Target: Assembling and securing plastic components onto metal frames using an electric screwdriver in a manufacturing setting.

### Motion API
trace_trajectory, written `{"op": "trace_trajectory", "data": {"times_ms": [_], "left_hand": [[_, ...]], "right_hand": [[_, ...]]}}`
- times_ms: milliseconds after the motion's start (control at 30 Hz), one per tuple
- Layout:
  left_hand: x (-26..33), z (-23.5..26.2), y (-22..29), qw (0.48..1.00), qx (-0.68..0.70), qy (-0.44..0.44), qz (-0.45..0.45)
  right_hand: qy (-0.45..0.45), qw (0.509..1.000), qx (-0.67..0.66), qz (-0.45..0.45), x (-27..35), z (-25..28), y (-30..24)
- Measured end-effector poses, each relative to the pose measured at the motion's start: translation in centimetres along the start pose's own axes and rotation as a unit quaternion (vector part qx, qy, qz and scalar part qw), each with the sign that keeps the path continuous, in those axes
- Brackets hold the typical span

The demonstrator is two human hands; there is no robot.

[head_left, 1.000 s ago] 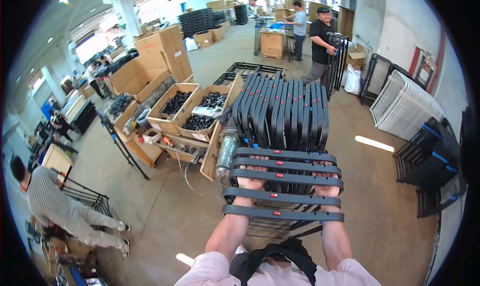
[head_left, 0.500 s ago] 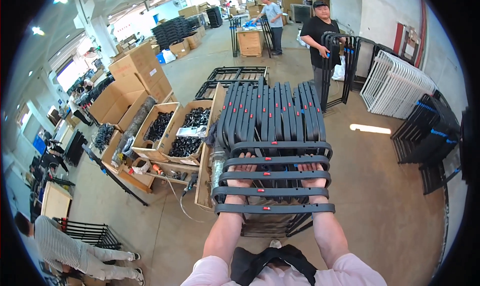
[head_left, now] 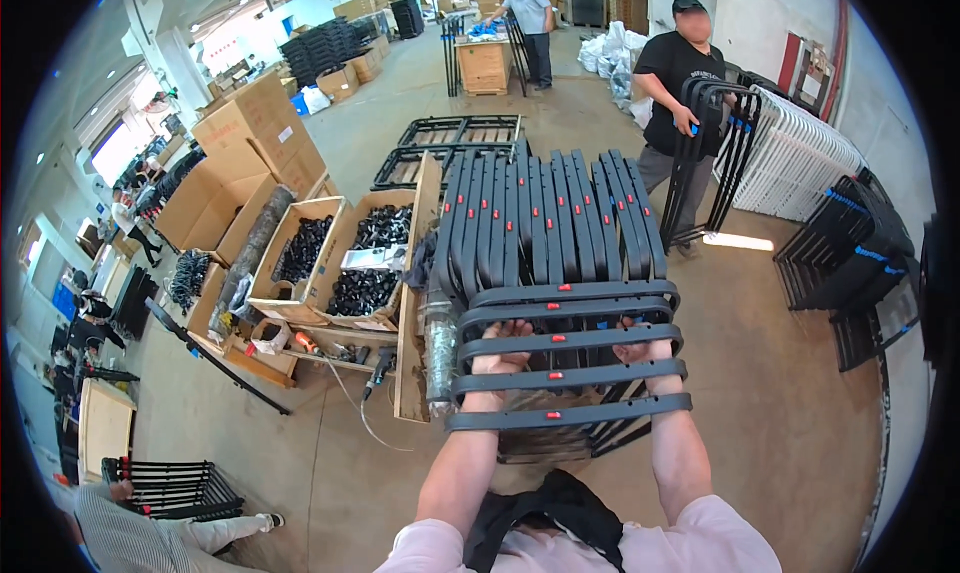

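Several black curved plastic bars point(head_left: 568, 378) lie stacked across both my forearms at chest height. My left hand point(head_left: 503, 349) curls around one of the middle bars near its left end. My right hand point(head_left: 643, 352) grips the same stack near its right end. Just beyond my hands, a dense row of matching black bars point(head_left: 548, 223) stands on edge on a low pallet.
Cardboard boxes of small black parts point(head_left: 362, 263) sit on the left, with a power tool and cord point(head_left: 378, 373) on the floor. A person in a black shirt point(head_left: 682, 83) holds black frames at the right. White racks point(head_left: 805, 168) line the wall. Someone in stripes point(head_left: 130, 538) crouches at lower left.
I have moved forward: the standing row of bars and the person in black are closer and larger. Both hands keep their hold on the stacked bars.
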State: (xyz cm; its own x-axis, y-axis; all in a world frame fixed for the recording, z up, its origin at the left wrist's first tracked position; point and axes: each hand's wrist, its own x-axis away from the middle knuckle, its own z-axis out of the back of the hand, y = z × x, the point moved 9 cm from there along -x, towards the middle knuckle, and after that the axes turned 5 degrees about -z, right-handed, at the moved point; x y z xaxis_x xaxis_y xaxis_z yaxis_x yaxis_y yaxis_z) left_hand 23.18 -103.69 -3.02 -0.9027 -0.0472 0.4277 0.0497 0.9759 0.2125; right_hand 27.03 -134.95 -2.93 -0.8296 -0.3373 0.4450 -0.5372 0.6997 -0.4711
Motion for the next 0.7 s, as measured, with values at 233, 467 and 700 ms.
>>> {"op": "trace_trajectory", "data": {"times_ms": [233, 467, 700], "left_hand": [[1.7, -2.2, -1.3, 0.997, 0.036, 0.003, 0.069], [0.5, -5.1, -6.2, 0.984, 0.049, -0.125, 0.114], [-0.7, -2.1, -5.7, 0.981, -0.1, -0.123, 0.107]], "right_hand": [[0.011, 0.998, 0.067, -0.007, 2.2, -3.0, 0.4], [0.053, 0.993, 0.104, -0.005, 2.5, -0.1, -2.1], [0.051, 0.998, 0.022, 0.032, -0.2, 0.5, -0.5]]}}
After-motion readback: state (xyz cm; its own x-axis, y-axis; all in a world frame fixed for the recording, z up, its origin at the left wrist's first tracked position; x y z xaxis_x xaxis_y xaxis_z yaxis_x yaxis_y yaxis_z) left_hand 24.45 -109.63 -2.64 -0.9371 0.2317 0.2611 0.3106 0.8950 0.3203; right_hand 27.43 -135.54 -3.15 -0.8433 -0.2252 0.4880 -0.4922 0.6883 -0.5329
